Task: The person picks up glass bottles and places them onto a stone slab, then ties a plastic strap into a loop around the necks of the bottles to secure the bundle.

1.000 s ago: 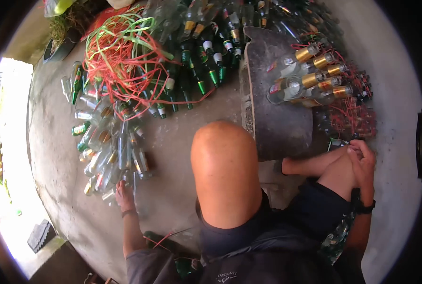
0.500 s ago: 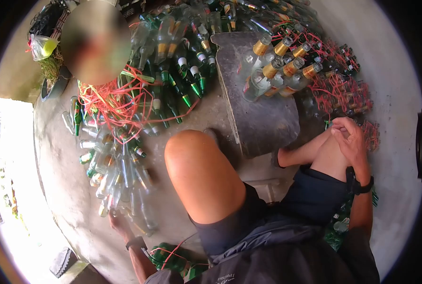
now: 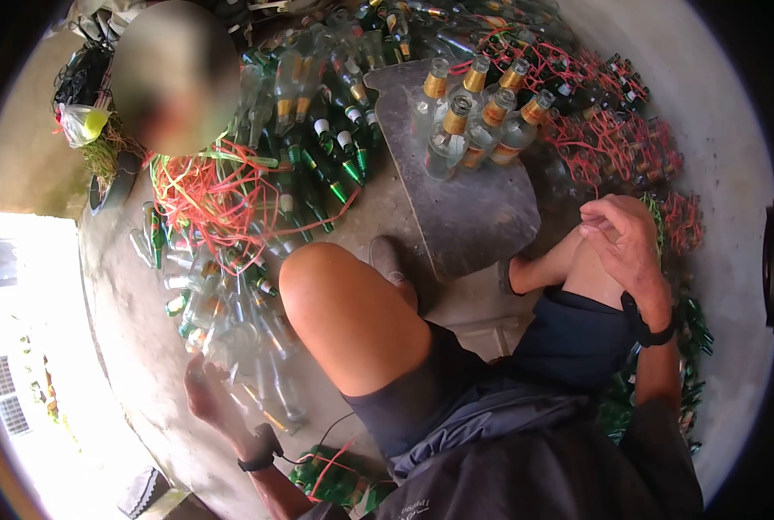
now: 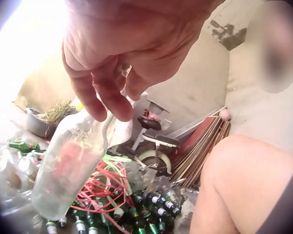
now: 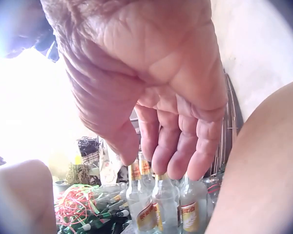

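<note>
In the left wrist view a clear glass bottle [image 4: 63,180] hangs at a slant, its neck held in the curled fingers of my left hand [image 4: 132,53]. The head view has my left hand [image 3: 218,407] at the lower left, beside a cluster of clear bottles [image 3: 274,381] lying on the floor. My right hand [image 3: 625,243] rests on the knee, fingers loosely bent around nothing. Several clear bottles with gold-labelled necks [image 3: 482,130] stand upright on a dark slab [image 3: 465,217]. The right wrist view shows that hand [image 5: 151,78] with the standing bottles [image 5: 166,204] beyond it.
Tangled red and green strips [image 3: 209,195] lie over bottles at the left. Green bottles [image 3: 317,169] lie behind my raised knee [image 3: 343,303]. Red-tied bundles [image 3: 612,143] stand at the right, and green bottles [image 3: 326,472] lie near my left forearm. Another person is at the top left.
The head view has turned, shifting the scene. My left hand has come away from the floor bottles, with a bottle in it. My right hand has stayed on the knee.
</note>
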`<state>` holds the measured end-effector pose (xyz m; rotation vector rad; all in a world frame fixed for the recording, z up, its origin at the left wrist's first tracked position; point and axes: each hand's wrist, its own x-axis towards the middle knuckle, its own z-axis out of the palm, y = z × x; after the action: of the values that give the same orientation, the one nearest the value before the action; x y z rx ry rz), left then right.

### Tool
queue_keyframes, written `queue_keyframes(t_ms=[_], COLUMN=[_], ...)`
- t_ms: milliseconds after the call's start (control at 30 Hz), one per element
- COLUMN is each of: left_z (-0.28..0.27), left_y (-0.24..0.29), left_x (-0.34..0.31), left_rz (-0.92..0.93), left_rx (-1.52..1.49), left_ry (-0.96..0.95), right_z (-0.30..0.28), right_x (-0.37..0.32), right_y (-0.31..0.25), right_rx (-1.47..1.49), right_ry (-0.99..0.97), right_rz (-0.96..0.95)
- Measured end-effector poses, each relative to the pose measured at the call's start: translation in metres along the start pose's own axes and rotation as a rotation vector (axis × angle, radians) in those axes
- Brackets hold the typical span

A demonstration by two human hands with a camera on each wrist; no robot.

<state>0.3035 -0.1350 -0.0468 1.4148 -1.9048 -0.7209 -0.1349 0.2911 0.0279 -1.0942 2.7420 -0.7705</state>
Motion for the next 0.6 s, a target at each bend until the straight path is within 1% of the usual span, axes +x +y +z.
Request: queue_keyframes(t_ms=[33, 67, 100, 133, 167, 200, 233, 267, 300, 333, 400, 433, 467, 533, 567, 600], left_z=[0.005, 0.01, 0.014, 0.016, 0.016, 0.018, 0.023, 0.028, 0.035, 0.038, 0.043, 0.045, 0.05, 0.063, 0.064, 0.068], left_y=[0.025, 0.052, 0.08, 0.094, 0.089, 0.099, 0.118, 0.138, 0.163, 0.177, 0.198, 0.208, 0.215, 0.23, 0.245, 0.257], left_x=[0.001, 0.003, 0.005, 0.007, 0.013, 0.014, 0.014, 0.012, 0.008, 0.006, 0.003, 0.0, -0.002, -0.01, -0.017, -0.024], left_rz=[-0.036, -0.03, -0.01, 0.009, 0.087, 0.094, 0.154, 0.213, 0.194, 0.199, 0.23, 0.23, 0.233, 0.344, 0.338, 0.338], left_rx=[-0.082, -0.08, -0.072, -0.063, -0.061, -0.06, -0.089, -0.117, -0.174, -0.17, -0.233, -0.206, -0.205, -0.227, -0.175, -0.174], left_ry=[0.022, 0.022, 0.003, -0.015, -0.044, -0.043, -0.044, -0.045, -0.055, -0.057, -0.145, -0.187, -0.188, -0.215, -0.304, -0.306], right_z=[0.006, 0.01, 0.013, 0.013, 0.013, 0.014, 0.015, 0.016, 0.014, 0.014, 0.019, 0.024, 0.028, 0.032, 0.035, 0.037], right_x=[-0.002, -0.004, -0.004, -0.005, -0.004, -0.004, -0.004, -0.004, -0.003, -0.002, 0.0, 0.001, 0.003, 0.008, 0.01, 0.012], right_y=[-0.003, -0.007, -0.012, -0.018, -0.026, -0.032, -0.036, -0.043, -0.053, -0.062, -0.072, -0.075, -0.078, -0.086, -0.093, -0.098], right_rx=[0.131, 0.261, 0.312, 0.317, 0.286, 0.255, 0.241, 0.244, 0.247, 0.251, 0.275, 0.324, 0.372, 0.362, 0.39, 0.418], right_ry=[-0.003, -0.005, -0.01, -0.004, -0.008, -0.012, 0.003, 0.006, 0.004, 0.0, -0.006, -0.022, -0.036, -0.042, -0.029, -0.017], right_rz=[0.007, 0.013, 0.003, 0.003, -0.045, -0.094, -0.143, -0.142, -0.158, -0.174, -0.185, -0.2, -0.216, -0.246, -0.28, -0.315])
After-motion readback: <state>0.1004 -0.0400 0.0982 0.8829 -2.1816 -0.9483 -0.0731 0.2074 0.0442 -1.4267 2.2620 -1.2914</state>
